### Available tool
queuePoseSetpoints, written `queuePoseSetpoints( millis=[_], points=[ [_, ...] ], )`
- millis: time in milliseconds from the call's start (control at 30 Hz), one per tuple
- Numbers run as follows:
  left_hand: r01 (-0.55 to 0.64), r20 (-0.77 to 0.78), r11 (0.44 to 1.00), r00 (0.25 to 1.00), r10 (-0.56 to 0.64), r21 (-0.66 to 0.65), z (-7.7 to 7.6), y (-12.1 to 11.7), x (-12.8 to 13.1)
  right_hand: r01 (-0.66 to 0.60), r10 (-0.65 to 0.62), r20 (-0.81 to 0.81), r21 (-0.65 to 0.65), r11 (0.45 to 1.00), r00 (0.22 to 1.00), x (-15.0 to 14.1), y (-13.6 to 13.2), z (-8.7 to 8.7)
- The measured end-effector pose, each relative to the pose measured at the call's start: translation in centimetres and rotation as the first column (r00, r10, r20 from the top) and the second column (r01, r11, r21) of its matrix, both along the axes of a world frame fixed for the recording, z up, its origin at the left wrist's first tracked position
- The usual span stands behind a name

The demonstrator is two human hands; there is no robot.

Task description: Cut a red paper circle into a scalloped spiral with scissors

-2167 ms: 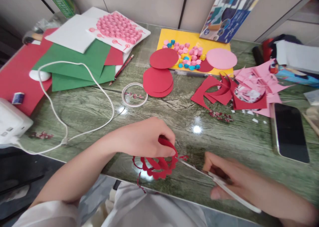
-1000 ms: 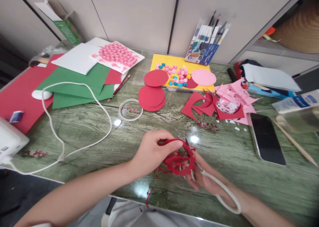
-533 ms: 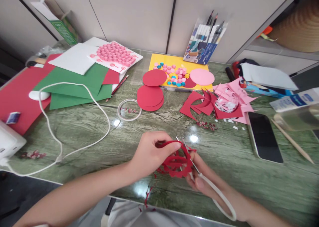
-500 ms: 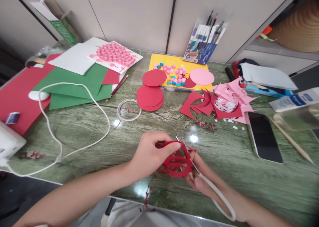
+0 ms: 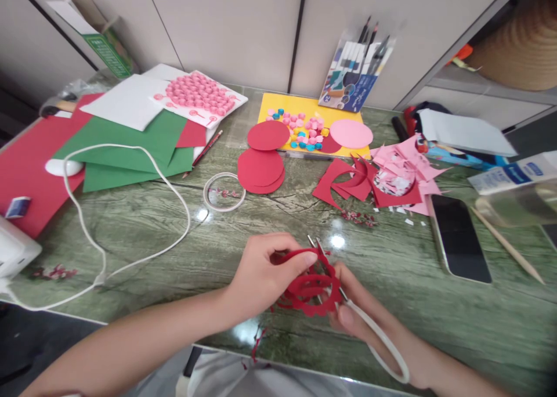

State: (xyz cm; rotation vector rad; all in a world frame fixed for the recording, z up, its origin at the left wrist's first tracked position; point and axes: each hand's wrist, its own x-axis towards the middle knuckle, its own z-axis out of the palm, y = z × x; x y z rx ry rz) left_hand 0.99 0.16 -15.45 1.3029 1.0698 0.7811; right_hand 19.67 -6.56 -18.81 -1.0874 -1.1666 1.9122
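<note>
My left hand (image 5: 265, 272) pinches a red paper cutout (image 5: 319, 309) between thumb and fingers. The cutout is curled and ring-like, with a scalloped edge and open gaps. My right hand (image 5: 354, 301) grips white-handled scissors (image 5: 380, 339), whose slightly parted metal tips poke out above the red paper. Part of the blades is hidden behind the cutout. Thin red paper scraps (image 5: 257, 342) lie at the table's front edge below my hands. Beyond them, flat red paper circles (image 5: 260, 169) are stacked on the table.
A roll of tape (image 5: 225, 192) and a white cable (image 5: 187, 211) lie to the left. Red paper offcuts (image 5: 328, 179), a phone (image 5: 462, 240) and a wooden stick (image 5: 507, 243) are at right. Behind sits a yellow sheet (image 5: 270, 102) with small pink and blue pieces.
The scissors' tips have shifted and stand slightly differently at the paper's edge. The red cutout has turned a little to the right. My left hand keeps its pinch.
</note>
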Motion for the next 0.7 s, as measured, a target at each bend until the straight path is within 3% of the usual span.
queuePoseSetpoints(
  millis=[300,600,700],
  points=[
    [-0.002,0.043,0.998,0.999,0.005,-0.062,-0.1,0.2,0.1,0.036,-0.04,-0.059,-0.071,0.997,0.997,-0.3,0.1,1.2],
    [0.011,0.132,0.989,0.991,0.009,-0.15,0.0,0.6,-0.3,0.094,-0.094,0.006,-0.01,0.996,0.996,-0.2,-0.1,1.4],
    [0.007,0.134,0.99,0.991,0.012,-0.14,0.1,0.7,-0.3,0.04,-0.039,0.02,-0.04,0.998,0.999,0.1,0.2,2.1]
  ],
)
